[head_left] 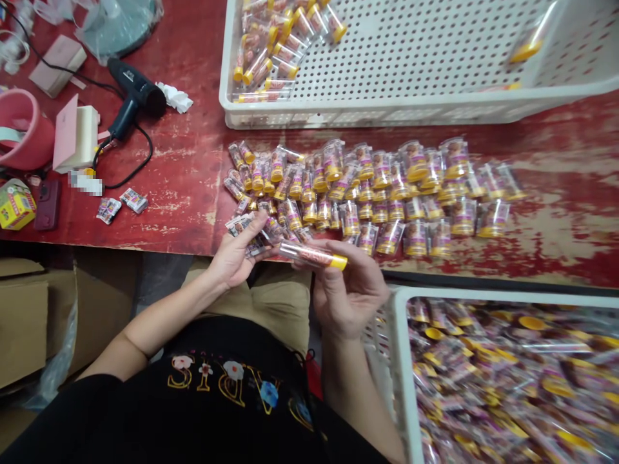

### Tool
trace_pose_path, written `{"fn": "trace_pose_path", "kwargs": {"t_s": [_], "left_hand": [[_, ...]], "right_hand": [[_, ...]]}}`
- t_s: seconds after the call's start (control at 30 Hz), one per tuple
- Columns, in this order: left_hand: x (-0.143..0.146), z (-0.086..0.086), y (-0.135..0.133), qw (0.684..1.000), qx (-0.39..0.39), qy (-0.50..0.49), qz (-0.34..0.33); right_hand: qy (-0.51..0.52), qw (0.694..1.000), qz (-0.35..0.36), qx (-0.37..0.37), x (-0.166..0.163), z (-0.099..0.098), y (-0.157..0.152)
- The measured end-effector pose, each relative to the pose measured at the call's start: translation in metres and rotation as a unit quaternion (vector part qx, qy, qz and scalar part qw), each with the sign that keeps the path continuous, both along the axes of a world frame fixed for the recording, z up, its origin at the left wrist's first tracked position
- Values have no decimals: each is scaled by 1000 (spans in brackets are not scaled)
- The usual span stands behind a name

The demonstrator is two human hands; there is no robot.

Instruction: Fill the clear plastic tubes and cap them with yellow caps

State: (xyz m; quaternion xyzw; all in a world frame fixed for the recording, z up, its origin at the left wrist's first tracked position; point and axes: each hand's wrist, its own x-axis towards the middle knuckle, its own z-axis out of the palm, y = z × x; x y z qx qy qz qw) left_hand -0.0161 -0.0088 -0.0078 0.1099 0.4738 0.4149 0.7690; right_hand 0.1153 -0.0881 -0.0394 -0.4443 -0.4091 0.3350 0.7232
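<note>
My right hand point(349, 290) is closed round a clear plastic tube with a yellow cap point(314, 256), held level just off the front edge of the red table point(184, 187). My left hand point(235, 256) pinches a small stack of printed labels point(244, 230) at that same edge. Just beyond both hands lies a heap of short clear capsules with yellow caps point(377, 190), several rows deep.
A white perforated basket point(387, 109) at the back holds several finished tubes. A white crate point(399, 361) at my lower right is full of wrapped tubes. On the left lie a black heat gun point(133, 93), a pink tape roll point(24, 129) and small boxes. Cardboard boxes stand below.
</note>
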Motion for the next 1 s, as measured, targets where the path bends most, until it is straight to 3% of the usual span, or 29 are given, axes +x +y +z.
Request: {"fn": "trace_pose_path", "kwargs": {"t_s": [0.17, 0.27, 0.4, 0.53, 0.67, 0.83, 1.0], "left_hand": [[-3, -1, -2, 999, 32, -6, -22], [-6, 1, -2, 998, 53, -9, -38], [-5, 4, -4, 996, 69, -4, -51], [0, 4, -7, 997, 72, 25, -30], [4, 2, -7, 998, 56, 43, 6], [3, 3, -5, 997, 72, 27, -4], [3, 3, -7, 997, 71, 25, -27]], "right_hand": [[-149, 988, -39, 26, 7, 3, 3], [-216, 975, 0, 58, 14, 7, 0], [-261, 964, 35, 28, 14, 9, -5], [-288, 956, -50, 26, 7, 5, -5], [-358, 932, -1, 50, -1, 2, -4], [-328, 937, -121, 22, -9, 1, -5], [-332, 935, -128, 4, -9, 0, -8]]}}
